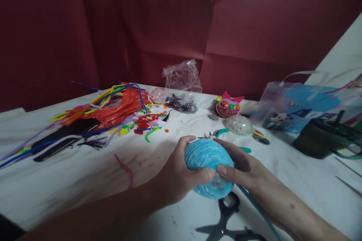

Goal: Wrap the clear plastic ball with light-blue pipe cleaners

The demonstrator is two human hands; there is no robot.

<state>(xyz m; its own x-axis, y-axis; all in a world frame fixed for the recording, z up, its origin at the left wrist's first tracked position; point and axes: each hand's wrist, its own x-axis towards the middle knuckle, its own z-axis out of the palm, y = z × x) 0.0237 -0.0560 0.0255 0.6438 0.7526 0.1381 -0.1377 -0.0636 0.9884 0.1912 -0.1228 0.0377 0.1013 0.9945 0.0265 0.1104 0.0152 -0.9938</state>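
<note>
Together, the left hand (177, 175) and the right hand (243, 167) cup a blue ball (208, 167) wound round with fuzzy blue pipe cleaner, held just above the near part of the counter (85, 180). The left hand's fingers curl over the ball's left side with the thumb pressed across its lower front; the right hand wraps the right side, its thumb meeting the left thumb on the ball. A loose blue pipe cleaner tail (256, 205) trails from the ball's underside down along the right forearm. Directly below the ball, dark scissors (226, 222) lie flat on the white counter. Just behind the hands rest teal-handled pliers (220, 133), and beside them a clear ball with coloured specks (239, 125). Farther back stands a pink decorated ball (227, 107). To the left, a single pink pipe cleaner (126, 169) lies alone, and beyond it a heap of mixed pipe cleaners (113, 109) spreads around an orange plastic bag. At the far right sit a printed gift bag (299, 107) and a dark round container (319, 139).
</note>
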